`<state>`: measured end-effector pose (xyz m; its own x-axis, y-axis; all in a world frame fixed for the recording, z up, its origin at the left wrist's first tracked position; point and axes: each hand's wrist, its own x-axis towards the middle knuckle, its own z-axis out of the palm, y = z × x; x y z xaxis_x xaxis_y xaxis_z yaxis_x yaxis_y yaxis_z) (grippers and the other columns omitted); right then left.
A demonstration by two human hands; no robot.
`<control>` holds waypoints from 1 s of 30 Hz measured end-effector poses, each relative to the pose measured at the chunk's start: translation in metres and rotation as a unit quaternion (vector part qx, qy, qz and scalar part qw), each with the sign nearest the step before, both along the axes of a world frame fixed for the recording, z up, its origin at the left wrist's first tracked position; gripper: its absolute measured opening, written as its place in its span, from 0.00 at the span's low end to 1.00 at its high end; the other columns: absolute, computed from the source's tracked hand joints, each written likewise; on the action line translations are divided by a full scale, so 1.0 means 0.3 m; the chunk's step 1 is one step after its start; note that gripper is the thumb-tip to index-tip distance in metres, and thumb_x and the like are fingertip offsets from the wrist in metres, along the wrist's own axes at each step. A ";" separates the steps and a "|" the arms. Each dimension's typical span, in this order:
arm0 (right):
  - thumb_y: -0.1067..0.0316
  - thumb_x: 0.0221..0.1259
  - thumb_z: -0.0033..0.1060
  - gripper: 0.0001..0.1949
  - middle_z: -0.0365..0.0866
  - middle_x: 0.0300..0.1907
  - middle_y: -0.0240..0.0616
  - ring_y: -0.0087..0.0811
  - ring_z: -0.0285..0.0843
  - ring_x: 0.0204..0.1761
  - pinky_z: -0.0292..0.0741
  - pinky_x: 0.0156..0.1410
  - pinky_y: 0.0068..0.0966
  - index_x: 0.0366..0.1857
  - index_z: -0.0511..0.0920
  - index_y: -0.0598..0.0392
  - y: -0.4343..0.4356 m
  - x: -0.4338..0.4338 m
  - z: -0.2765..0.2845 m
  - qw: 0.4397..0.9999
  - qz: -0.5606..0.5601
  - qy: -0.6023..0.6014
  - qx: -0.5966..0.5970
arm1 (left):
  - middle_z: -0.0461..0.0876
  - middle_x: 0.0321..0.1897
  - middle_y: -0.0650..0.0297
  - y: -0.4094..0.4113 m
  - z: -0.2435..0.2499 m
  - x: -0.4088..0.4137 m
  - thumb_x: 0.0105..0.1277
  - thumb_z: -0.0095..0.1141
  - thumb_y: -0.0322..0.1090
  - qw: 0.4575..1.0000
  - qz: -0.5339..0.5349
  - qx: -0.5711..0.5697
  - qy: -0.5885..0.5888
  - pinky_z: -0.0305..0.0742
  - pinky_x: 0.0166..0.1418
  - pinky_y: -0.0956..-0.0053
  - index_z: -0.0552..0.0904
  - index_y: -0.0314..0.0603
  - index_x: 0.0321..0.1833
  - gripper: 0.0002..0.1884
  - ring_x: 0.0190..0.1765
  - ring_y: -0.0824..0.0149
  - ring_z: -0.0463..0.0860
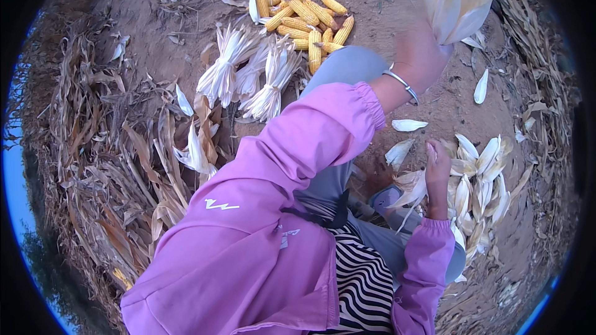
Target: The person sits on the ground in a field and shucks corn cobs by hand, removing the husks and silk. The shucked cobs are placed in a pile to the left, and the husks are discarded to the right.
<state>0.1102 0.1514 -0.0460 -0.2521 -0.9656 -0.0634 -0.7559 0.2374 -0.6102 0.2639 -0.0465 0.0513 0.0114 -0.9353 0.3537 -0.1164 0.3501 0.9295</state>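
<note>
My left hand [421, 53], with a silver bangle [401, 84] at the wrist, is raised at the upper right and blurred. Its fingers are closed around the base of pale dry corn husks [458, 7] that fan upward. Lower down, my right hand [437, 165] is curled with the thumb up, beside a heap of loose corn husks [482, 181]. Husk leaves [412, 188] hang close against its left side; whether its fingers grip them is hidden. Husked yellow corn cobs [302, 11] lie piled on the soil beyond my knee.
Tied bundles of pale husks [272, 81] lie in front of the cobs. Dry corn stalks and leaves [116, 186] cover the ground at left, with more stalks [540, 56] along the right. Single husk leaves [409, 125] are scattered on bare soil [163, 51]. My bent knee [356, 63] rises between.
</note>
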 end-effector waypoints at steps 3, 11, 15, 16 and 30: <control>0.65 0.66 0.50 0.11 0.80 0.38 0.47 0.36 0.79 0.41 0.72 0.48 0.28 0.43 0.77 0.62 0.037 0.001 0.011 1.000 0.008 -0.019 -0.011 | 0.82 0.35 0.46 -0.126 0.030 0.075 0.50 0.62 0.28 0.996 0.082 0.026 0.038 0.77 0.45 0.61 0.75 0.32 0.46 0.19 0.41 0.45 0.82; 0.73 0.64 0.50 0.07 0.75 0.35 0.42 0.37 0.75 0.38 0.70 0.45 0.28 0.41 0.78 0.60 0.048 -0.092 0.091 0.990 -0.031 0.102 -0.096 | 0.82 0.24 0.56 -0.139 -0.046 0.056 0.52 0.61 0.32 0.985 0.039 0.002 0.169 0.75 0.36 0.71 0.80 0.28 0.35 0.12 0.29 0.65 0.82; 0.73 0.65 0.50 0.07 0.74 0.34 0.40 0.35 0.74 0.39 0.70 0.45 0.28 0.41 0.78 0.59 0.091 -0.169 0.222 0.968 -0.104 0.191 -0.129 | 0.82 0.27 0.54 -0.073 -0.002 0.056 0.53 0.60 0.32 0.986 -0.026 0.064 0.155 0.76 0.36 0.70 0.81 0.29 0.37 0.13 0.32 0.63 0.82; 0.72 0.66 0.49 0.08 0.75 0.36 0.40 0.36 0.75 0.40 0.70 0.46 0.28 0.43 0.78 0.58 0.120 -0.211 0.252 0.954 -0.105 0.243 -0.138 | 0.83 0.30 0.50 -0.063 0.001 0.054 0.51 0.61 0.30 0.983 -0.042 0.096 0.148 0.77 0.39 0.69 0.80 0.30 0.40 0.14 0.36 0.57 0.84; 0.65 0.46 0.60 0.13 0.82 0.33 0.51 0.47 0.81 0.38 0.74 0.43 0.41 0.36 0.81 0.59 1.290 -0.736 0.357 0.852 -0.259 0.249 0.382 | 0.83 0.25 0.44 0.117 -0.020 -0.107 0.49 0.62 0.35 0.944 -0.249 0.132 0.172 0.79 0.38 0.66 0.83 0.26 0.34 0.16 0.32 0.51 0.85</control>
<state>-0.1106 0.5385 0.0610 -0.8108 -0.4422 -0.3835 -0.5491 0.8016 0.2365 0.2317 -0.0115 0.0455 -0.3807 -0.9104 0.1621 0.3252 0.0323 0.9451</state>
